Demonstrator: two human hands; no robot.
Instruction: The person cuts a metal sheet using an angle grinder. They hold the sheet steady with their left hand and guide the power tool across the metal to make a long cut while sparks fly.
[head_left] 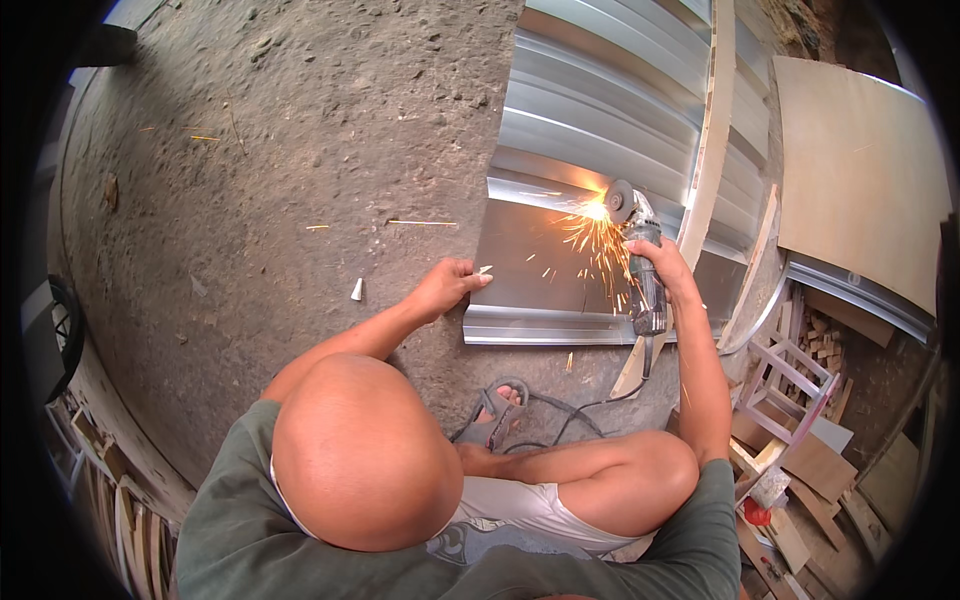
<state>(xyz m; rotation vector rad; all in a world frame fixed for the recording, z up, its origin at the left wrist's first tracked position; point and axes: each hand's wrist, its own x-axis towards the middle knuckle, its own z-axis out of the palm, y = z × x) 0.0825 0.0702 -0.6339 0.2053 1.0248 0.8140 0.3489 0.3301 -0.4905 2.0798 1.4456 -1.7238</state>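
My right hand (664,262) is wrapped round the body of an angle grinder (647,305). At the far end of the tool, its disc (620,201) meets a ribbed metal sheet (535,250). Orange sparks (590,235) spray from the contact toward the left and toward me. My left hand (446,288) is closed at the sheet's left edge, thumb and fingers pinching it. A small pale scrap (486,270) shows by those fingertips. The grinder's dark cord (646,360) runs down and back near my sandalled foot (497,410).
A long wooden strip (712,130) lies across the sheet, right of the grinder. Farther right are a plywood board (860,180), a pink frame stool (790,385) and wood offcuts (825,340). Rough ground (270,180) spreads to the left, with a small metal scrap (357,290).
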